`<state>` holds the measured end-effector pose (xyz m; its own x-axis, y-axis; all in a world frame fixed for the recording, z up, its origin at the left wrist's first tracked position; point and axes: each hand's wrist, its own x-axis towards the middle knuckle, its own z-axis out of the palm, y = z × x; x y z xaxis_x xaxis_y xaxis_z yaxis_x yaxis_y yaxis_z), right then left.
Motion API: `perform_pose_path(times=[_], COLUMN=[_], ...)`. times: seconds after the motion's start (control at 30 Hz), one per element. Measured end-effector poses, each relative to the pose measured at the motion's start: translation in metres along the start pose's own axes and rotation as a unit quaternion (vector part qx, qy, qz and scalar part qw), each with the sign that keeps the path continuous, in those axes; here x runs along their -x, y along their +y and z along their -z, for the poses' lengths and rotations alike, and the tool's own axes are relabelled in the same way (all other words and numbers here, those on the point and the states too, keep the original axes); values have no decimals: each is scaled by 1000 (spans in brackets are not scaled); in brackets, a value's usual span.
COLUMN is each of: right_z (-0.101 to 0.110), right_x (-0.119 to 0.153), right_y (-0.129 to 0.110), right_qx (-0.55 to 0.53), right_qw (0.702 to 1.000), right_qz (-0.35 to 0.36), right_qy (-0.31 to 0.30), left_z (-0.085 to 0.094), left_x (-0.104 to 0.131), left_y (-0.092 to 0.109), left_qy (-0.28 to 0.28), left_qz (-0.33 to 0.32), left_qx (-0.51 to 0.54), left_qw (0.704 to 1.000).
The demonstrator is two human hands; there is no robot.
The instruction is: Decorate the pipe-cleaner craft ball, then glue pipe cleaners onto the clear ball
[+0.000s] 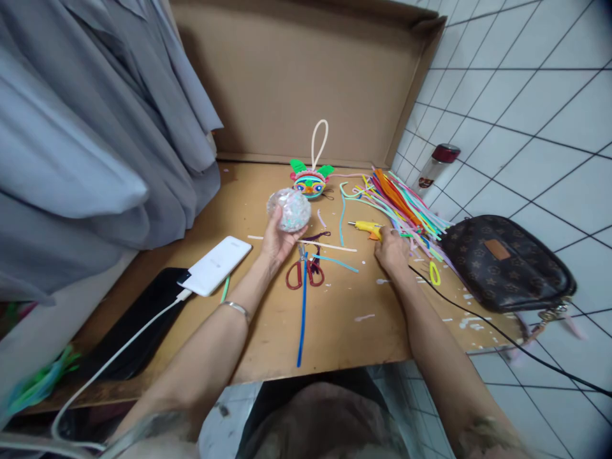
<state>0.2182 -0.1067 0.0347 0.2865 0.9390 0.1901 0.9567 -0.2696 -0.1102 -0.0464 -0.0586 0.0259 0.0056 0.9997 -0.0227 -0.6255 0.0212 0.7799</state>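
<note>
My left hand [278, 237] is wrapped round a clear, shiny ball [292, 210] with iridescent filling, above the wooden table. On the right, my right hand [393, 253] grips a yellow hot glue gun [369, 228], its nozzle pointing left. Between my hands lie red-handled scissors [305, 271] with a blue pipe cleaner [301, 325] across them. A cream pipe cleaner [329, 245] and a light blue one [337, 261] lie close by. Behind the ball stands a colourful animal-head ornament [312, 181] with green ears and a cream loop.
Many-coloured pipe cleaners [401, 204] are heaped at the back right, near a brown patterned bag [511, 264] and a red-lidded bottle [436, 167]. A white power bank [217, 264] with a cable lies left. Cardboard [306, 76] stands behind; the glue gun's black cord [482, 317] runs right.
</note>
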Motion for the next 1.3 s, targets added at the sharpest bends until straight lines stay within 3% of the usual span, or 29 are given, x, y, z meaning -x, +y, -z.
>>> perform_pose_path(times=[0.1, 0.27, 0.33, 0.4, 0.5, 0.57, 0.7, 0.83, 0.93, 1.3], right_z=[-3, -5, -5, -6, -14, -19, -21, -9, -2, 8], right_x=[-5, -7, 0, 12, 30, 35, 23, 8, 6, 16], right_y=[0, -1, 0, -4, -19, -34, -58, -73, -81, -68], right_qx=[11, 37, 28, -7, -73, -89, -79, -57, -26, -6], right_qw=[999, 995, 996, 992, 971, 963, 978, 992, 996, 993], right_qz=[-31, -78, -31, 71, 227, 252, 189, 89, 57, 30], right_qy=[4, 41, 83, 104, 16, -41, -33, -64, -67, -112], left_z=[-2, 10, 14, 14, 10, 7, 7, 10, 12, 16], left_x=[0, -6, -7, -7, -3, 0, 3, 4, 5, 0], left_y=[-3, -1, 0, 0, -1, 0, 3, 3, 3, -4], left_qy=[13, 49, 64, 62, 56, 62, 65, 57, 51, 59], left_qz=[-25, -76, -86, -92, -92, -84, -80, -83, -79, -83], left_qx=[-16, -10, -3, -2, -12, -25, -22, -15, -17, 58], left_qw=[999, 996, 994, 994, 994, 994, 994, 995, 995, 993])
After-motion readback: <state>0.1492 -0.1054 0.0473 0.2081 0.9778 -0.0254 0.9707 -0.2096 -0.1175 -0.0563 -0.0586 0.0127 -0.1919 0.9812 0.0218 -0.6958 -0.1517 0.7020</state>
